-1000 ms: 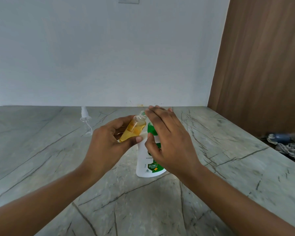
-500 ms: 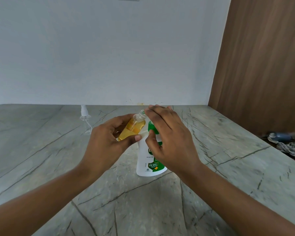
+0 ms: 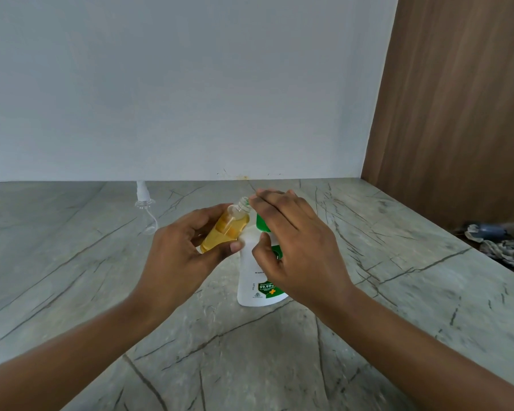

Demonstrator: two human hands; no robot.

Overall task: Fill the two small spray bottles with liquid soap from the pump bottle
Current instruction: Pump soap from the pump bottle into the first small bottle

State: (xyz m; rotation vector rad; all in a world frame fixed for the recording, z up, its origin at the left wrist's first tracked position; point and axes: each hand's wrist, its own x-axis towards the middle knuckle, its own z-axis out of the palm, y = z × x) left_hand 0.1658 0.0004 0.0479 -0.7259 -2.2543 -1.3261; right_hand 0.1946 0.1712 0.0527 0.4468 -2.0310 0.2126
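Note:
My left hand [image 3: 180,256] grips a small clear spray bottle [image 3: 224,229] holding amber liquid soap. The bottle is tilted, and its open threaded neck points up and right toward the pump. A white pump bottle [image 3: 254,277] with a green label stands upright on the marble counter [image 3: 279,357] behind my hands. My right hand [image 3: 297,247] lies flat over the pump head, fingers straight, thumb against the bottle's front. The pump head and nozzle are hidden under that hand.
A clear spray-head with its dip tube [image 3: 145,209] lies on the counter at the back left near the white wall. A brown wooden panel [image 3: 457,114] closes the right side. A crumpled cloth [image 3: 508,247] lies beyond the counter's right edge.
Both hands and the bottles stay in nearly the same pose. My right thumb has shifted slightly on the pump bottle's front.

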